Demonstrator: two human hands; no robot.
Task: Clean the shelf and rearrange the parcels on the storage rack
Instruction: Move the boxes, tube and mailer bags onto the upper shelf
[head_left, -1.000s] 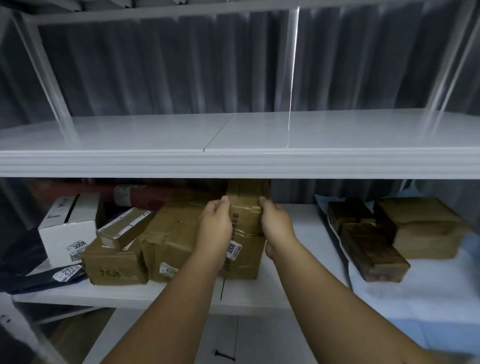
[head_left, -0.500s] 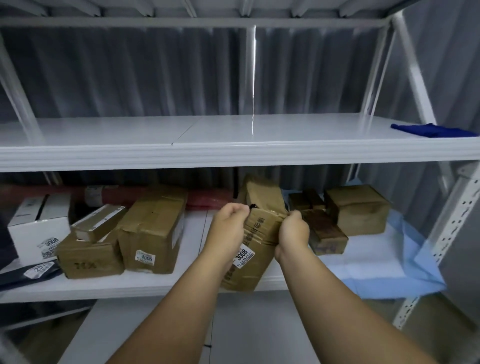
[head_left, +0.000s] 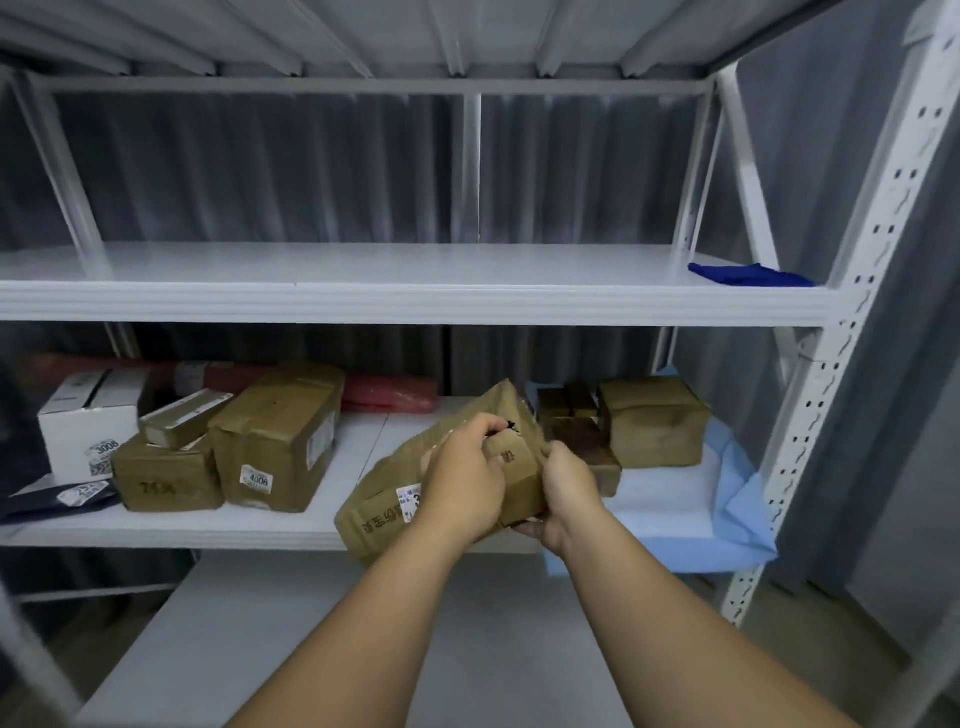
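Clutching a tilted brown parcel (head_left: 441, 483) between left hand (head_left: 464, 480) and right hand (head_left: 566, 491), each grip closed on it.

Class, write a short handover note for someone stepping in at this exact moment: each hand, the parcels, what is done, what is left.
Left hand and right hand: both grip the taped brown parcel, tilted, off the middle shelf.
Upper shelf: bare except a blue cloth at its right end.
Middle shelf: white box and brown parcels on the left, more on the blue sheet on the right.
Done: one parcel lifted.
Left: place it, move the rest.
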